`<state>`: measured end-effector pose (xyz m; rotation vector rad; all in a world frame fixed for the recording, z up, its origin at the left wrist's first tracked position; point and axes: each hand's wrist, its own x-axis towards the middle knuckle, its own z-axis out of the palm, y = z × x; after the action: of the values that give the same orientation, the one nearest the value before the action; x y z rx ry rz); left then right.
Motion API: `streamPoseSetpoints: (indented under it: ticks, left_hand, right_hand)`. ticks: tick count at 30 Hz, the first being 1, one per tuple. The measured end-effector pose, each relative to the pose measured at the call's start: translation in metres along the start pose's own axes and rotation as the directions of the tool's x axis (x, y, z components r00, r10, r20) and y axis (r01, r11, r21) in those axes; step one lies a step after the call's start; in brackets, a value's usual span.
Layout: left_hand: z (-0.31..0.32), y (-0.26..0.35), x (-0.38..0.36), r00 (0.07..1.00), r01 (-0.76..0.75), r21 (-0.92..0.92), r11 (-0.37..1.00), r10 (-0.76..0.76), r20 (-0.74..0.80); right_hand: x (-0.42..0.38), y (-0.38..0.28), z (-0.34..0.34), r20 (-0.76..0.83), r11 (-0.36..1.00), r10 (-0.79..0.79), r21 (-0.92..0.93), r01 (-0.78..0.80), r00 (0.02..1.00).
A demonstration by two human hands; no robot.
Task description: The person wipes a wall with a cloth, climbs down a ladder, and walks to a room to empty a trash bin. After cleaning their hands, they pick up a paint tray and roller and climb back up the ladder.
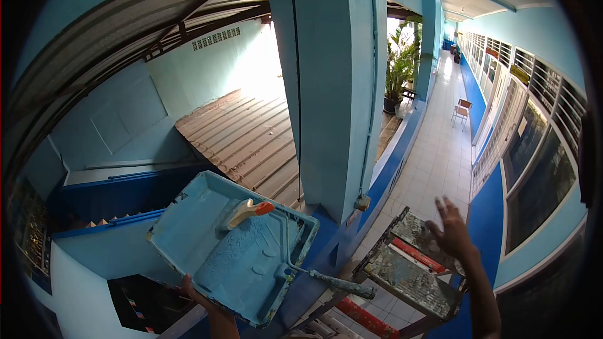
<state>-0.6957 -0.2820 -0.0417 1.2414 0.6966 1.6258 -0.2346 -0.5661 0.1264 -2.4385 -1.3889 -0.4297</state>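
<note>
A blue paint tray (169, 229) is held up at its lower left edge by my left hand (196, 290), fingers partly hidden under it. In the tray lie a paint roller (235, 245) and a brush with a pale handle and orange-red tip (251, 211). The roller's dark, paint-stained handle (342, 285) sticks out over the tray's right side. My right hand (450, 229) is raised with its fingers apart, holding nothing, above the paint-spattered top of a ladder (411, 279) with red parts.
A blue pillar (323, 88) stands ahead, beside a corrugated roof (251, 138). Along the tiled corridor (433, 163) are a chair (461, 110), a potted plant (397, 75) and barred windows (543, 144). A dark blue ledge (370, 207) borders it.
</note>
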Motion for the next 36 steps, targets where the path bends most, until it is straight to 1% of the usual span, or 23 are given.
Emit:
streamPoseSetpoints:
  ticks: [1, 2, 3, 4, 5, 7, 8, 10, 11, 13, 14, 16, 18, 20, 21, 24, 25, 27, 29, 31, 32, 34, 36]
  left_hand:
    - [0.003, 0.005, 0.002, 0.998, -0.058, 0.176, 0.983, 0.06, -0.003]
    - [0.005, 0.01, 0.003, 0.993, -0.11, 0.347, 0.931, 0.12, -0.007]
    - [0.002, 0.021, 0.004, 0.992, 0.088, -0.056, 0.995, -0.092, -0.082]
    - [0.007, 0.028, 0.006, 0.949, 0.252, -0.454, 0.855, -0.311, -0.059]
    - [0.014, 0.033, 0.003, 0.948, 0.247, -0.456, 0.855, -0.31, -0.067]
    - [0.023, 0.044, -0.003, 0.942, 0.232, -0.425, 0.875, -0.311, -0.125]
    - [0.021, 0.043, -0.004, 0.943, 0.225, -0.422, 0.878, -0.306, -0.133]
    - [0.014, 0.031, -0.014, 0.956, 0.148, -0.351, 0.925, -0.224, -0.188]
    - [0.012, 0.032, -0.023, 0.955, 0.143, -0.35, 0.926, -0.222, -0.196]
    - [0.014, 0.04, -0.031, 0.961, 0.167, -0.447, 0.879, -0.246, -0.125]
    - [0.02, 0.048, -0.028, 0.964, 0.154, -0.449, 0.88, -0.234, -0.128]
    - [0.028, 0.067, -0.027, 0.942, 0.196, -0.458, 0.867, -0.296, -0.156]
    - [0.023, 0.068, -0.023, 0.936, 0.199, -0.456, 0.867, -0.305, -0.173]
    - [0.015, 0.063, -0.021, 0.93, 0.197, -0.463, 0.864, -0.314, -0.192]
    - [0.006, 0.055, -0.021, 0.929, 0.184, -0.472, 0.862, -0.309, -0.203]
    - [-0.023, 0.026, -0.019, 0.929, 0.142, -0.488, 0.861, -0.287, -0.236]
    - [-0.022, 0.028, -0.017, 0.929, 0.132, -0.489, 0.862, -0.279, -0.242]
    - [-0.006, 0.045, -0.014, 0.921, 0.12, -0.478, 0.87, -0.278, -0.273]
    - [0.02, 0.078, -0.018, 0.905, 0.126, -0.464, 0.877, -0.293, -0.308]
    - [0.043, 0.109, -0.018, 0.91, 0.208, -0.571, 0.794, -0.371, -0.183]
    - [0.049, 0.114, -0.015, 0.907, 0.214, -0.57, 0.794, -0.378, -0.186]
    - [0.054, 0.12, -0.013, 0.932, 0.184, -0.585, 0.79, -0.328, -0.151]
    - [0.052, 0.116, -0.013, 0.92, 0.19, -0.574, 0.797, -0.348, -0.179]
  right_hand:
    - [0.001, -0.001, 0.015, 0.004, 0.999, -0.028, -0.032, 0.028, 1.0]
    - [0.002, -0.002, 0.014, -0.001, 0.999, -0.032, -0.025, 0.032, 1.0]
    - [0.0, -0.021, 0.002, 0.125, 0.998, 0.044, -0.043, -0.039, 0.991]
    - [0.003, -0.027, -0.005, 0.251, 0.992, 0.124, -0.068, -0.11, 0.96]
    - [0.006, -0.025, -0.009, 0.251, 0.992, 0.116, -0.069, -0.102, 0.961]
    - [0.008, -0.026, -0.01, 0.371, 0.985, 0.135, 0.047, -0.164, 0.919]
    - [0.01, -0.028, -0.013, 0.372, 0.986, 0.126, 0.052, -0.156, 0.92]
    - [0.009, -0.035, -0.018, 0.383, 0.981, 0.135, 0.077, -0.177, 0.914]
    - [0.009, -0.034, -0.021, 0.388, 0.978, 0.14, 0.09, -0.189, 0.911]
    - [0.004, -0.026, -0.015, 0.351, 0.981, 0.118, 0.104, -0.164, 0.929]
    - [0.004, -0.024, -0.011, 0.315, 0.983, 0.102, 0.116, -0.145, 0.944]
    - [0.005, -0.024, -0.009, 0.316, 0.984, 0.105, 0.102, -0.144, 0.943]
    - [0.006, -0.027, -0.009, 0.32, 0.985, 0.116, 0.082, -0.149, 0.94]
    - [0.006, -0.03, -0.008, 0.258, 0.984, 0.116, 0.1, -0.146, 0.959]
    - [0.006, -0.03, -0.01, 0.253, 0.986, 0.108, 0.098, -0.136, 0.962]
    - [0.008, -0.027, -0.006, 0.28, 0.978, 0.135, 0.115, -0.173, 0.95]
    - [0.01, -0.029, -0.006, 0.275, 0.979, 0.129, 0.12, -0.167, 0.953]
    - [0.01, -0.032, -0.011, 0.297, 0.975, 0.145, 0.117, -0.187, 0.944]
    - [0.01, -0.034, -0.011, 0.297, 0.974, 0.149, 0.12, -0.191, 0.943]
    - [0.006, -0.035, -0.012, 0.3, 0.973, 0.157, 0.114, -0.199, 0.941]
    - [0.005, -0.034, -0.009, 0.295, 0.974, 0.159, 0.108, -0.198, 0.942]
    - [0.002, -0.032, -0.006, 0.296, 0.975, 0.163, 0.095, -0.199, 0.941]
    - [-0.001, -0.03, -0.003, 0.28, 0.974, 0.157, 0.116, -0.196, 0.947]
